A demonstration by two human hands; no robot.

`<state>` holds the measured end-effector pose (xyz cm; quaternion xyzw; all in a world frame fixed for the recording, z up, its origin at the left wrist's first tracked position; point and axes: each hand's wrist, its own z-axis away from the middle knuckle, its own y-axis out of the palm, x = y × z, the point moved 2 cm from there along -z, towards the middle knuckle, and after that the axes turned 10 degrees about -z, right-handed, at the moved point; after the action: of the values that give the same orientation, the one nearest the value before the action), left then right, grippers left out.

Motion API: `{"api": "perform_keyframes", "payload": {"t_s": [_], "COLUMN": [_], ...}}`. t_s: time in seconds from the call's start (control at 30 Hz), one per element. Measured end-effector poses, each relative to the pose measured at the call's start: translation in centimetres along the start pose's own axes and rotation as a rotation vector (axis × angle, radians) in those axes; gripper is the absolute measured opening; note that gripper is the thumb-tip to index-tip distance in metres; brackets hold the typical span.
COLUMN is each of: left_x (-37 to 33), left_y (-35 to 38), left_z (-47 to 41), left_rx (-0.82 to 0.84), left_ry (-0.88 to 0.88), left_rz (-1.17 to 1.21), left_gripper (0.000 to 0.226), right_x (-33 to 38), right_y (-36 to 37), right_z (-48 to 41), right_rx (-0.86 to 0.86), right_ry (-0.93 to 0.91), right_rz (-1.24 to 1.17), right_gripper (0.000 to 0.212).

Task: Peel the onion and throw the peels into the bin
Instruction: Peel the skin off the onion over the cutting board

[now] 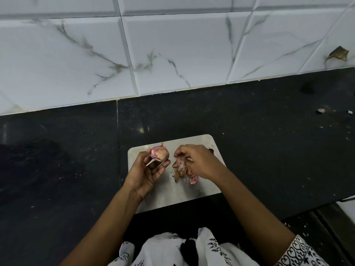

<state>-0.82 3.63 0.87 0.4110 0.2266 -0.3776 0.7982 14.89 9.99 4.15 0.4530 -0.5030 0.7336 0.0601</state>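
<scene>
Head view: left hand grips onion; right hand over peels.

The right hand covers part of the peels; its fingertips are blurred.

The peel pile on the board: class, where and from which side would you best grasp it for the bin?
Gather the peels from above, closing fingers inward around the pile's edges and down to the board. The scraps lie loose, thin and flat, so a side pinch would probably leave some behind.

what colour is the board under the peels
Pale silvery grey, plain with no pattern: the board under the peels, seen in the head view.
</scene>
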Motion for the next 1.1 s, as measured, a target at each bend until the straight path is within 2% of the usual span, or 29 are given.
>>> {"api": "perform_keyframes", "payload": {"t_s": [0.07, 0.2, 0.23, 0.33, 0.37, 0.47, 0.57, 0.67, 0.87, 1.0, 1.1], "left_x": [0.2, 0.3, 0.3, 0.4, 0.4, 0.4, 0.4, 0.4, 0.5, 1.0, 1.2], "left_y": [-0.1, -0.1, -0.1, -0.1, 0.0, -0.1, 0.2, 0.5, 0.3, 0.3, 0.2], "left_z": [0.0, 0.0, 0.0, -0.2, -0.2, -0.4, -0.4, -0.3, -0.1, 0.1, 0.1], "left_rx": [0.006, -0.019, -0.026, -0.041, -0.047, -0.067, -0.065, -0.063, -0.087, -0.091, -0.099], "left_ry": [-0.018, -0.031, -0.030, -0.032, -0.038, -0.050, -0.048, -0.043, -0.040, -0.052, -0.053], "left_rz": [0.015, 0.011, 0.008, -0.004, -0.009, -0.035, -0.042, -0.064, -0.195, -0.216, -0.224], "left_gripper": [0.036, 0.032, 0.032, 0.029, 0.029, 0.030, 0.033, 0.031, 0.027, 0.031, 0.031], "right_x": [0.0, 0.8, 1.0, 1.0, 0.9, 1.2, 1.9, 2.2, 2.2, 2.1, 2.0], "right_y": [0.3, -0.5, -0.5, 0.3, 0.5, 0.1, 0.0, 0.2, -0.6, -1.3, -1.5], "right_z": [0.1, 0.3, 0.2, 0.1, 0.0, 0.0, -0.2, -0.6, -1.3, -1.6, -1.7], "right_rx": [0.008, -0.244, -0.229, 0.029, 0.055, -0.098, -0.079, -0.044, 0.055, 0.128, 0.174], "right_ry": [0.004, 0.015, 0.008, 0.056, 0.073, 0.035, -0.079, -0.125, -0.094, -0.059, -0.067], "right_rz": [0.043, -0.086, -0.089, -0.014, -0.003, -0.134, -0.150, -0.100, -0.114, -0.144, -0.077], "right_gripper": [0.028, 0.016, 0.016, 0.024, 0.029, 0.037, 0.044, 0.039, 0.032, 0.019, 0.010]}}
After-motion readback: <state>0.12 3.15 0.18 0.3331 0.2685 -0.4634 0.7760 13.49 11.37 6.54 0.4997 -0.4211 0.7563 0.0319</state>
